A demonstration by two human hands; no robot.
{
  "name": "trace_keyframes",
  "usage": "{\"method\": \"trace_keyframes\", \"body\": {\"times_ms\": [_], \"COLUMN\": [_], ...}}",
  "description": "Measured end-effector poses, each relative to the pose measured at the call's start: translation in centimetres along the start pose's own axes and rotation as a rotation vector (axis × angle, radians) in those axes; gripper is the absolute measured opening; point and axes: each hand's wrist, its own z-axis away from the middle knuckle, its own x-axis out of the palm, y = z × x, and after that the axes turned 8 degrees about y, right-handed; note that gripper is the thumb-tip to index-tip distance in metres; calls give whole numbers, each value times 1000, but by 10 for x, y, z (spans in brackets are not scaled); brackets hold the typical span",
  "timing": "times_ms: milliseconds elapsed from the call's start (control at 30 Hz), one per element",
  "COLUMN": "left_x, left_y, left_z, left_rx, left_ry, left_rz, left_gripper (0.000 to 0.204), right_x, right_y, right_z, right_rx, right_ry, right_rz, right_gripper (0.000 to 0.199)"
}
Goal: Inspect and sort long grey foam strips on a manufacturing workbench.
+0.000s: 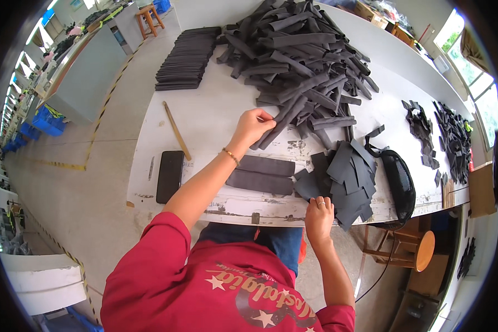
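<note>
Right hand [319, 217] perhaps hides sheet stack's [348, 177] edge.

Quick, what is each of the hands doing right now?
Left hand: closed, pinching a dark strip at the edge of the big pile.
Right hand: resting at the table edge, touching the stack of flat dark pieces; grip cannot be told.

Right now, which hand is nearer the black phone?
Left. The left hand is up and right of the phone, pinching a dark strip; the right hand sits farther right, at the table edge.
</note>
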Motion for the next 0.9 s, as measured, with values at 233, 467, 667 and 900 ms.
{"method": "trace_keyframes", "body": {"times_ms": [233, 467, 667, 900], "left_x": [-28, -30, -20, -17], "left_y": [-22, 30, 21, 7], "left_z": [18, 50, 75, 80], "left_rx": [480, -437, -549, -685], "left_ry": [326, 26, 36, -75], "left_rz": [-296, 665, 826, 998], "left_gripper": [23, 33, 52, 32], "right_x": [-30, -49, -42, -54], "right_y": [5, -25, -61, -66], "right_z": [-13, -49, -46, -47], "right_rx": [268, 534, 164, 249], "right_ry": [286, 279, 173, 220], "right_rz": [-364, -973, -706, -796], "right_gripper": [25, 23, 26, 44]}}
